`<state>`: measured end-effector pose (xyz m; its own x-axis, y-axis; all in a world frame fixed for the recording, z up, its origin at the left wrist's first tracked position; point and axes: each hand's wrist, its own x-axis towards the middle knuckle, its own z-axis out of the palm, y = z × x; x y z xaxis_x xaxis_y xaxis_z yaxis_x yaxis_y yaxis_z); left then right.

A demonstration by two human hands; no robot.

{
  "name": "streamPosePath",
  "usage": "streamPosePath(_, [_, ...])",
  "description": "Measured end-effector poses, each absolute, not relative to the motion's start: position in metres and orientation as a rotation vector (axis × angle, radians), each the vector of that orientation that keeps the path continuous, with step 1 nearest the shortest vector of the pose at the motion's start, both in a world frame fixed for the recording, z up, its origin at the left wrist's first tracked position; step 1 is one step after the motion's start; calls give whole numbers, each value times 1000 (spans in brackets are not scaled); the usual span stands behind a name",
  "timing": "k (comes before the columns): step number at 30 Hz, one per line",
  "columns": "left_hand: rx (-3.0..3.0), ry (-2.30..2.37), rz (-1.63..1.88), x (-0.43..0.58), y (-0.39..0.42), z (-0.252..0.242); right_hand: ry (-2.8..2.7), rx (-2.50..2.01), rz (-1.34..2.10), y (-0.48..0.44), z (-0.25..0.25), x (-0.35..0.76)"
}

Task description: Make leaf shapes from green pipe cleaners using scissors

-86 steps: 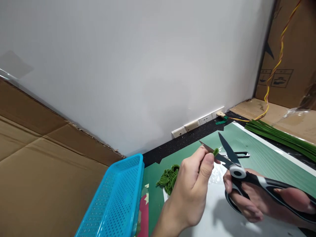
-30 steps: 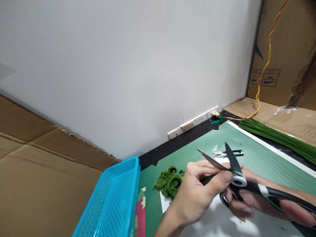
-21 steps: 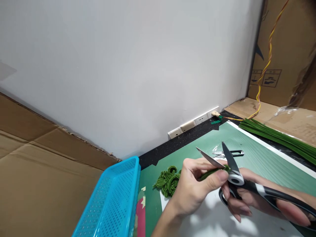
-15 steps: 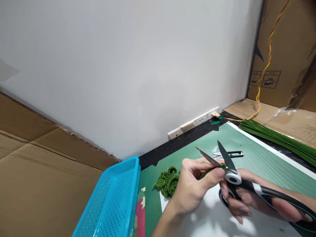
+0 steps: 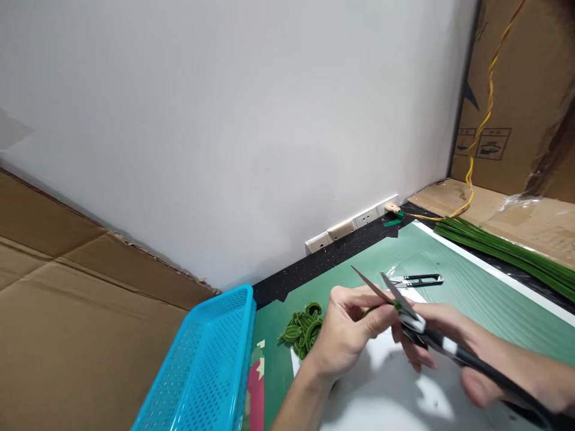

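Between thumb and fingers, my left hand (image 5: pixel 348 329) pinches a green fuzzy pipe cleaner (image 5: pixel 374 309), mostly hidden by the fingers. My right hand (image 5: pixel 453 335) grips black-handled scissors (image 5: pixel 476 363) with grey and white accents. Their blades stand apart, pointing up and left, and the green piece's end sits between them near the pivot. Just left of my left hand lies a pile of curled green pipe-cleaner pieces (image 5: pixel 303 329). Behind my hands, small black thread snips (image 5: pixel 420 281) rest on the green mat.
A blue perforated basket (image 5: pixel 204 365) stands at the left beside cardboard. A bundle of long green pipe cleaners (image 5: pixel 507 251) lies at the right. White paper (image 5: pixel 381 389) covers part of the green mat (image 5: pixel 287 311). Wall sockets (image 5: pixel 344 231) with a plugged-in yellow cable (image 5: pixel 485 120) line the back.
The scissors have tilted and shifted slightly left, and their blades have come closer together. My right hand has turned with them; my left hand has barely moved.
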<state>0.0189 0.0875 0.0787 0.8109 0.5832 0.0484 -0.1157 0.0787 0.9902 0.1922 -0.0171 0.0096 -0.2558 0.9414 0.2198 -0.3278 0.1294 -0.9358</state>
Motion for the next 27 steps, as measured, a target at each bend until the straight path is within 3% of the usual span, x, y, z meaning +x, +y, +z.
streamPosePath(8, [1389, 423, 545, 13, 105, 58, -1184, -770, 1408, -19, 12, 185])
streamPosePath(27, [1529, 413, 550, 9, 112, 71, -1259, -781, 1434, -21, -4, 188])
